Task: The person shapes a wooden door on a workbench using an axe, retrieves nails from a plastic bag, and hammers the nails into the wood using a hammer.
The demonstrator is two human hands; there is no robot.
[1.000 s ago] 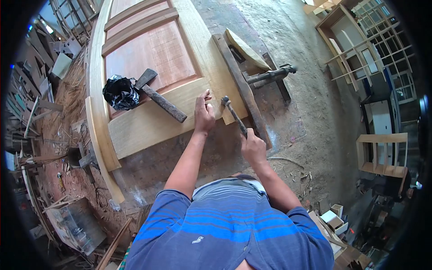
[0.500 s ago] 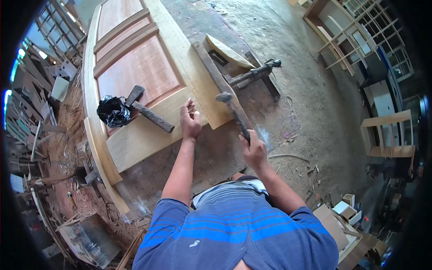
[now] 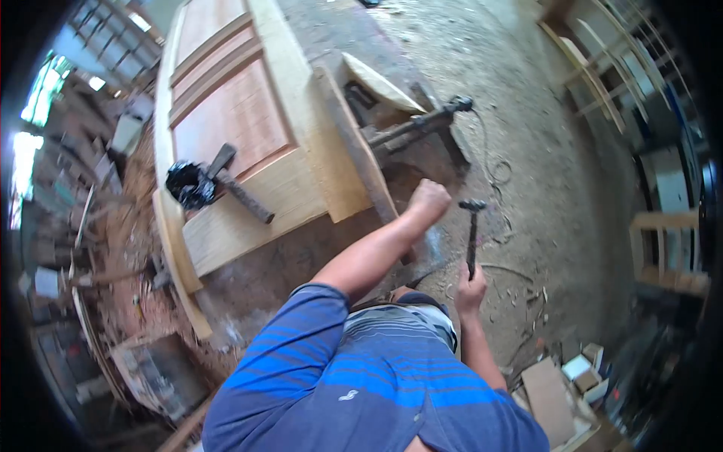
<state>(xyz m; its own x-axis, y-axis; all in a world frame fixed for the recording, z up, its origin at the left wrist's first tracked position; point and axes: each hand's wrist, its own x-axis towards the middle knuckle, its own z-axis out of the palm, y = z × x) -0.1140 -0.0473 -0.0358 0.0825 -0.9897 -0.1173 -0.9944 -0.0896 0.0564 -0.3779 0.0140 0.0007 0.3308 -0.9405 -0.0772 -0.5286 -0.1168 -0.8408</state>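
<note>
In the head view, my right hand (image 3: 471,289) grips the lower handle of a hammer (image 3: 472,235), held upright with its head at the top. My left hand (image 3: 430,200) is closed in a fist beside the hammer head, and anything inside it is hidden. The left forearm crosses over a long wooden strip (image 3: 348,132) set along the edge of a panelled wooden door (image 3: 307,181). A metal clamp (image 3: 422,124) lies just beyond my left hand. On the door rest a second hammer (image 3: 247,202) and a black plastic bag (image 3: 190,185).
A curved wood offcut (image 3: 380,84) sits near the clamp. Wood pieces and shavings clutter the floor at left. Wooden frames (image 3: 666,220) stand at right, and boxes and boards (image 3: 550,399) lie at lower right. A thin cord (image 3: 497,169) trails on the right.
My left hand has moved right, from over the door's end to past the strip, and has closed. My right hand has carried the hammer right and down, away from the strip.
</note>
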